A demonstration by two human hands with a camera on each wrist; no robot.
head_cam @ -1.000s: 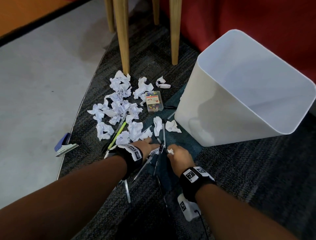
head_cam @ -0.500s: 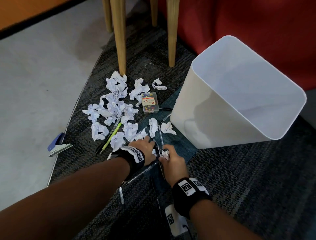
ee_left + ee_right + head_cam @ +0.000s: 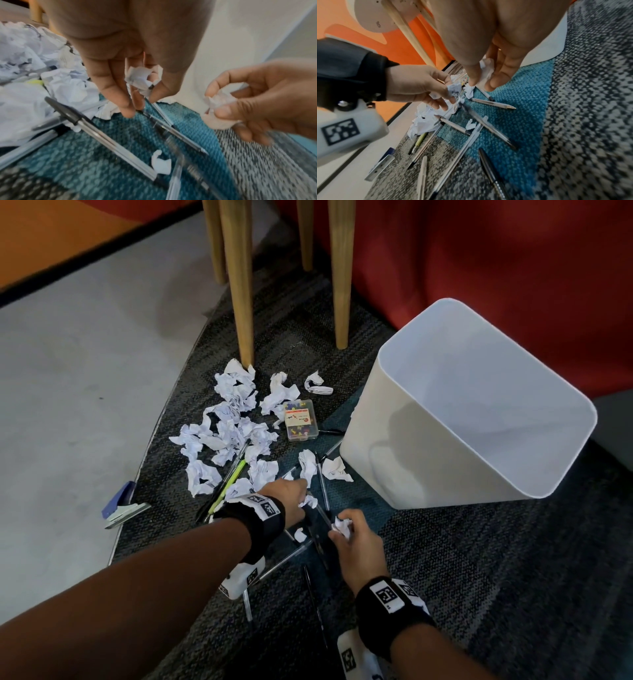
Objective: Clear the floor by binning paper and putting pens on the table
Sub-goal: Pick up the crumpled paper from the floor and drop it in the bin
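Note:
Several crumpled white paper balls (image 3: 233,419) lie on the dark carpet beside a white bin (image 3: 455,412). Pens (image 3: 323,484) are scattered among them and near my hands. My left hand (image 3: 291,494) pinches a small paper ball (image 3: 140,77) just above the pens (image 3: 109,140). Slightly lifted off the floor, my right hand (image 3: 352,535) pinches another crumpled paper ball (image 3: 342,525) between thumb and fingers; the ball (image 3: 486,71) also shows in the right wrist view. A tiny paper scrap (image 3: 300,535) lies between my wrists.
A clear box of push pins (image 3: 300,421) lies by the papers. A blue stapler (image 3: 123,506) rests on the grey floor at the carpet's left edge. Wooden table legs (image 3: 239,285) stand behind the pile. A red sofa (image 3: 479,251) backs the bin.
Both hands have risen a little from the floor, each with a small paper ball pinched. The right hand has drawn back toward me.

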